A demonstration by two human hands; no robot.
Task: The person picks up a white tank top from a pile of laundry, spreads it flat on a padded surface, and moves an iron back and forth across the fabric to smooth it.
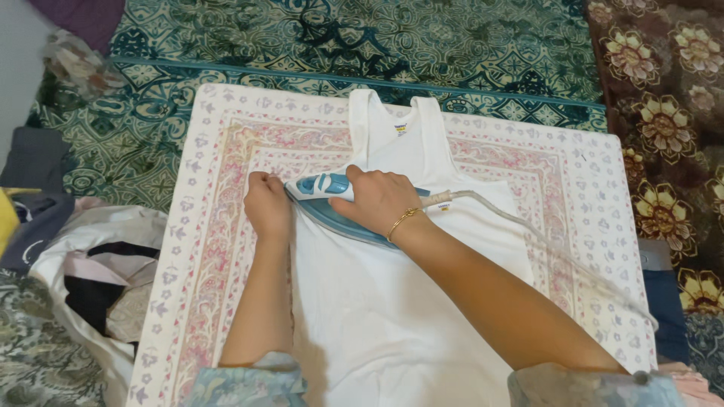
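Note:
A white sleeveless undershirt (pixel 392 316) lies flat on a white cloth with pink floral borders (pixel 219 151). My right hand (pixel 377 197) grips the handle of a blue and white clothes iron (pixel 324 197), which rests on the shirt's left side near the armhole, its tip pointing left. My left hand (pixel 268 205) is closed on the shirt's left edge just beside the iron's tip, pressing it to the cloth. A gold bracelet sits on my right wrist. The iron's pale cord (pixel 543 241) trails off to the right across the cloth.
A green patterned carpet (pixel 362 38) lies beyond the cloth. A heap of clothes (pixel 83 264) sits at the left. A dark brown floral blanket (pixel 671 113) runs along the right, with folded dark fabric (pixel 667 301) below it.

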